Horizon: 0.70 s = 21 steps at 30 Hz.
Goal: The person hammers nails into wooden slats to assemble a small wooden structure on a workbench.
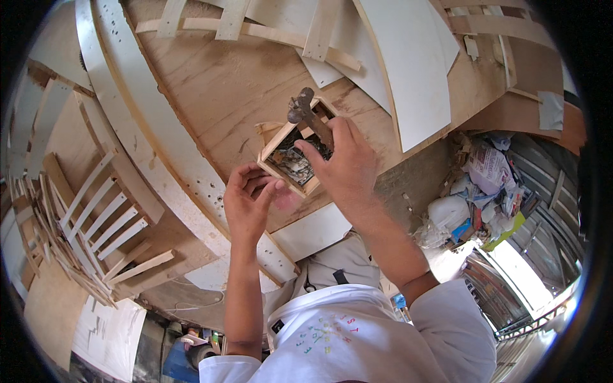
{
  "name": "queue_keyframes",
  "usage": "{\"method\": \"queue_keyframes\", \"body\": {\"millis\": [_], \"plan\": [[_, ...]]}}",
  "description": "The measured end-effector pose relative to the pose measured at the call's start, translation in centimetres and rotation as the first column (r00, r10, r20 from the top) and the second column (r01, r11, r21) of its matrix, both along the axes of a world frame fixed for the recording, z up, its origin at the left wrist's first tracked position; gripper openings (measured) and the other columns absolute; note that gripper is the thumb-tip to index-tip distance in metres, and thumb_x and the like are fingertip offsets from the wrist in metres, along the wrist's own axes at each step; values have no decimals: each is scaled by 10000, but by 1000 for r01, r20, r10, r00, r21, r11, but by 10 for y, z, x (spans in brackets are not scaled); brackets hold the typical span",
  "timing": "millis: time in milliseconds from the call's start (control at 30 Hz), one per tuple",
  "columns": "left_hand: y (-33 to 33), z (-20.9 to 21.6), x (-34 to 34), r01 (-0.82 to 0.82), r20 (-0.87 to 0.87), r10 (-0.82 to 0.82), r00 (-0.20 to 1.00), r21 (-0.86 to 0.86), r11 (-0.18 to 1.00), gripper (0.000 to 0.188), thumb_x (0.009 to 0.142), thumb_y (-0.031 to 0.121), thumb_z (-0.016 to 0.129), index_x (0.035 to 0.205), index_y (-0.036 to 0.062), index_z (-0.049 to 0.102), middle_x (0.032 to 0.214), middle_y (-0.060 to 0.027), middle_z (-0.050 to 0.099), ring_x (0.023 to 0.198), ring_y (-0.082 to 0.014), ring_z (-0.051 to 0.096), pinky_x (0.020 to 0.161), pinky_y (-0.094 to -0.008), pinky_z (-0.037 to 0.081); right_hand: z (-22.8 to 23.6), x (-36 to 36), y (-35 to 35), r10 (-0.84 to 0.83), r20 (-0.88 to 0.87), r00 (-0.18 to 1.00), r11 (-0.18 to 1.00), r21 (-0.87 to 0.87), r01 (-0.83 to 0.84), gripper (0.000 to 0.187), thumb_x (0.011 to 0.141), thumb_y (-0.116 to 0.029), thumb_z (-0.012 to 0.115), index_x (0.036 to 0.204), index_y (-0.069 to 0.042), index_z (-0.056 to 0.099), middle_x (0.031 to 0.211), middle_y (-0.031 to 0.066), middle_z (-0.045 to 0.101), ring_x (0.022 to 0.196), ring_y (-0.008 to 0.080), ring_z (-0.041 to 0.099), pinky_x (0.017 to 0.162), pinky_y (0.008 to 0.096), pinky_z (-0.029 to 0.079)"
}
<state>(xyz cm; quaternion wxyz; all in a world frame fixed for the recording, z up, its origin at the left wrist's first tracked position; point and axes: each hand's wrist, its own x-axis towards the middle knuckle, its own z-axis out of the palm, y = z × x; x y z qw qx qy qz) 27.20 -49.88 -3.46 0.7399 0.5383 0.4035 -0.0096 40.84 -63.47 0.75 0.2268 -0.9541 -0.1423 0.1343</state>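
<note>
A hammer point(317, 127) with a rusty, worn head is in my right hand point(348, 156); its head points away from me over the far part of a small open wooden box point(273, 143). My right thumb stretches over the box's opening. Inside the box lie many small dark and silvery metal pieces point(295, 167), too small to tell apart. My left hand point(248, 195) is beside the box's near left corner, its fingers curled and the thumb bent toward them. Whatever they hold is hidden. A blurred pinkish patch point(287, 201) shows just below the box's near edge.
The box rests on a brown wooden worktop point(191, 83). A long curved white panel point(153, 121) with holes runs along the left. Slatted wooden frames point(105, 210) lie farther left. White boards point(408, 70) and curved strips lie at the back. Plastic bags point(488, 169) are heaped at right.
</note>
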Motion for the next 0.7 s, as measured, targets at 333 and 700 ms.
{"method": "queue_keyframes", "body": {"millis": [333, 700], "plan": [[-1, -3, -2, -12, 38, 12, 999, -12, 1000, 470, 870, -32, 837, 1260, -29, 574, 1144, -128, 686, 1041, -181, 696, 938, -299, 577, 2, -1, -7, -12, -69, 998, 1000, -18, 10, 522, 802, -305, 884, 1147, -85, 561, 1121, 136, 637, 948, 391, 711, 755, 495, 580], [-2, -4, -3, -20, 50, 22, 998, -31, 999, 471, 883, -8, 839, 1268, -34, 568, 1153, -133, 684, 1046, -186, 696, 933, -304, 578, 2, -5, 0, -31, 12, 999, 1000, 0, 31, 445, 825, -284, 869, 1095, -71, 587, 1031, 147, 659, 924, 399, 711, 748, 483, 569]]}}
